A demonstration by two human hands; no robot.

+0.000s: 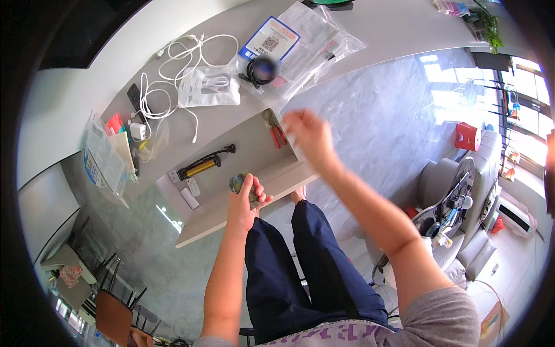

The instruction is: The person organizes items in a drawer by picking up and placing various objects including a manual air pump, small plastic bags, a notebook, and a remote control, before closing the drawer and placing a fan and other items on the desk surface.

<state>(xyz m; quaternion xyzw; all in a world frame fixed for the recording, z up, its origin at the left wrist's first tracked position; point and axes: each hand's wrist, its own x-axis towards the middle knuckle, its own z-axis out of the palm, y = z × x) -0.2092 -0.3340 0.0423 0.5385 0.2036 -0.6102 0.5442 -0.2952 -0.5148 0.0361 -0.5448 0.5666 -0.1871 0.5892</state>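
My left hand (247,201) is closed around a small dark greenish item (236,182), possibly a crumpled packet, above the front of a pulled-out drawer (253,143). Blurred by motion, my right hand (310,136) is raised by the drawer's right side with its fingers curled; whether it holds anything cannot be made out. Closest to it in the drawer is a red-handled hand tool (276,133). On the drawer's left side lie a black and yellow hand pump (201,167), a white remote control (190,186) and a white oblong object (189,198).
Across the grey desk (373,30) lie white cables (162,115), a white pouch (209,89), a coiled black cable (258,71) and plastic-bagged papers (310,47). A packed plastic bag (104,152) sits at the left. Chairs (113,312) stand lower left; a fan (455,195) and sofa (485,152) are right.
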